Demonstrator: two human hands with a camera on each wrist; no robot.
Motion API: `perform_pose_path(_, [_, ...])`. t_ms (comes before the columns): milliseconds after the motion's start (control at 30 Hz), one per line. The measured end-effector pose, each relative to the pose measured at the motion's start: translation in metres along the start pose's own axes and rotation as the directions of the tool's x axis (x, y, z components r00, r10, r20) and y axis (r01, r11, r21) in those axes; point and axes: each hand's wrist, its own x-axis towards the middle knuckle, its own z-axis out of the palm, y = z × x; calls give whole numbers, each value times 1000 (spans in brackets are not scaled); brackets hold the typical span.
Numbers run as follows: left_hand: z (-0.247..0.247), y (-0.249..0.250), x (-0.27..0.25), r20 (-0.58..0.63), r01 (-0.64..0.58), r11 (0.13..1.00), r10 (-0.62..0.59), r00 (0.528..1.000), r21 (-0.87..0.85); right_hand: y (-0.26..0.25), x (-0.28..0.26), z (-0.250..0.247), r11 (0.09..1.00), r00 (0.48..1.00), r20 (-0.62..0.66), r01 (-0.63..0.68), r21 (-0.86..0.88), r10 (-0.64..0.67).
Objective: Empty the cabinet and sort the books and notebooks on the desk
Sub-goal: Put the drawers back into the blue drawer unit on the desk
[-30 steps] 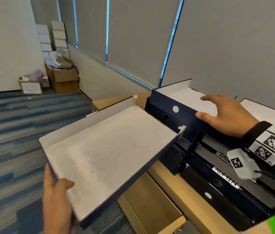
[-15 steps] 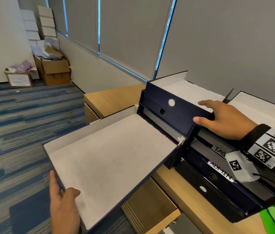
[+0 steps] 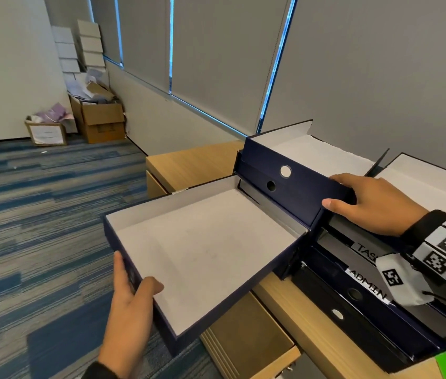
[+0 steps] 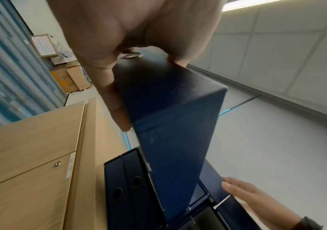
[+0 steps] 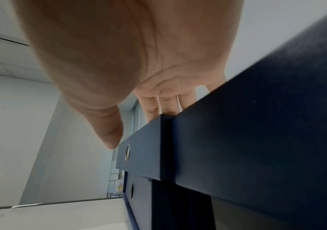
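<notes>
Grey blinds back a light wooden desk [image 3: 197, 162] stacked with dark navy box files. Out front, the left hand [image 3: 127, 305] grips the near corner of an open navy box file with white lining [image 3: 202, 250], thumb inside. Reaching across, the right hand [image 3: 372, 203] clasps the top navy file's spine edge [image 3: 292, 181], thumb on its face.

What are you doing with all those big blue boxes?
A person is sorting dark blue box files on a wooden desk. The left hand grips the corner of an open, empty box file that sticks out past the desk edge. The right hand grips the top box file of the stack. Files labelled ADMIN lie below.
</notes>
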Motion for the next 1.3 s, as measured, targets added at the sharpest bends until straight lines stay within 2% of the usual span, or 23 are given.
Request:
perform_pose_path(200, [41,-5,36,180,16,1000,-18,983,15,6,7,1,998,999,15,-32,-52,33])
perform_pose_path(333, [84,-10,54,332,60,993,-90,939,100,8,17,6,996,998,20,-50,-72,52])
perform_pose_path(500, [148,-12,96,463,-21,961,-112,879,274,8,24,13,996,998,-15,-55,-73,54])
perform_pose_path(700, [212,-17,127,530,-105,900,-152,834,424,5,31,15,986,994,15,-105,-132,108])
perform_pose_path(933, [235,-15,134,517,-146,834,-184,836,532,-2,26,18,986,994,-20,-110,-125,108])
perform_pose_path(1000, [223,-7,135,550,-140,871,-166,819,471,-8,19,20,988,995,-52,-87,-128,81])
perform_pose_path(1033, [213,-2,133,558,-121,917,-124,820,381,-12,14,20,988,996,-63,-67,-141,59])
perform_pose_path(1100, [187,13,122,529,13,999,-28,848,32,-24,3,21,985,997,-75,-7,-174,-6])
perform_pose_path(1167, [160,34,106,541,158,950,13,841,-268,-41,-12,27,972,988,-106,84,-220,-110])
perform_pose_path(1233, [135,49,95,536,192,910,39,844,-368,-59,-27,42,945,956,-182,174,-277,-229])
perform_pose_path(1300, [116,51,87,518,184,904,47,854,-386,-78,-42,62,907,910,-240,248,-339,-338])
